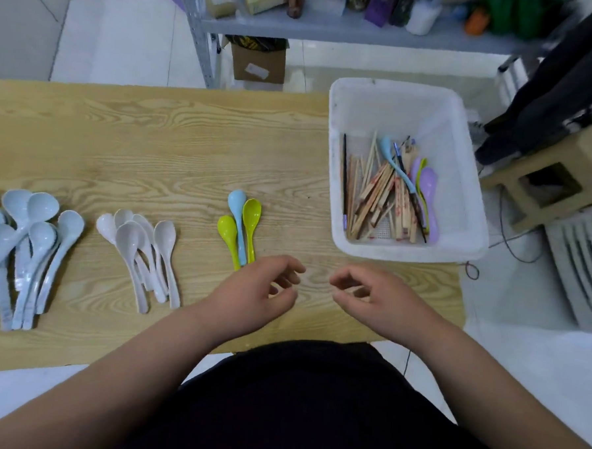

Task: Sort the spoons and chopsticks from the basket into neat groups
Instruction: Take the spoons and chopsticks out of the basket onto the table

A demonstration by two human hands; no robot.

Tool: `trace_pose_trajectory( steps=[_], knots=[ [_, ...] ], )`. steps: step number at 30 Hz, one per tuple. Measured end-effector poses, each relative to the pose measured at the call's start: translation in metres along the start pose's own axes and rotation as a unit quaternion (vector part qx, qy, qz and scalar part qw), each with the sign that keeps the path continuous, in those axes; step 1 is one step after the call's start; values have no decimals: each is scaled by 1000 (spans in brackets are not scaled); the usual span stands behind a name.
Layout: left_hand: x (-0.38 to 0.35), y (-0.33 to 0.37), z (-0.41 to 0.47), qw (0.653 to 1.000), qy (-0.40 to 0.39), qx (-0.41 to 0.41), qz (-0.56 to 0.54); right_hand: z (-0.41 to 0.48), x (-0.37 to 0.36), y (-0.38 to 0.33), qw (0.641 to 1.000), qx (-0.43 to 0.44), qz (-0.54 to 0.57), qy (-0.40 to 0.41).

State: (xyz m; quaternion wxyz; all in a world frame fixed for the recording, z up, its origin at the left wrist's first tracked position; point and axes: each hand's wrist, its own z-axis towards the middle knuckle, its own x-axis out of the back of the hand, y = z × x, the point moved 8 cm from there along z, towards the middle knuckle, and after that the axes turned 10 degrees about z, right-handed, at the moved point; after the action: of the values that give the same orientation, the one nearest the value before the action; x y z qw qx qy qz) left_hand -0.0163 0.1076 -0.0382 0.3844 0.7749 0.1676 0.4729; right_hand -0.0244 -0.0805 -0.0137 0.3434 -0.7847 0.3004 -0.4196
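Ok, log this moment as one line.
left hand empty | right hand empty | basket holds chopsticks, some spoons | table has three spoon groups

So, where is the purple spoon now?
In the head view, the purple spoon lies inside the basket at the right end of the table. It is by the basket's right wall, beside a green spoon and right of the chopsticks.

Tabletop (189,143): basket (397,102) at the far right, holding chopsticks (374,201) with loose spoons (428,186) to their right. Left of the basket, in a row: three-spoon group (241,228), middle spoon group (142,250), large spoon pile (22,244) at far left. Left hand (253,290) and right hand (376,297) near the front edge, apart. Shelf (332,30) behind the tabletop; cardboard box (258,64) beneath it.
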Motion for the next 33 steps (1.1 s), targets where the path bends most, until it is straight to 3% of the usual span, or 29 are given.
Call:
trace_pose_trajectory(
  steps=[5,13,17,21,33],
  knots=[
    [-44,57,39,1000,-3,-10,13,-26,67,39,989,51,-141,-10],
    [-106,129,117,994,19,21,106,-12,185,104,974,152,-155,66],
    [-116,144,147,989,61,63,120,6,214,114,943,258,-170,120],
    [-123,144,169,985,66,103,123,28,214,120,922,323,-176,119],
    [-105,82,305,953,69,266,132,49,199,137,916,279,-237,165]
  ],
)
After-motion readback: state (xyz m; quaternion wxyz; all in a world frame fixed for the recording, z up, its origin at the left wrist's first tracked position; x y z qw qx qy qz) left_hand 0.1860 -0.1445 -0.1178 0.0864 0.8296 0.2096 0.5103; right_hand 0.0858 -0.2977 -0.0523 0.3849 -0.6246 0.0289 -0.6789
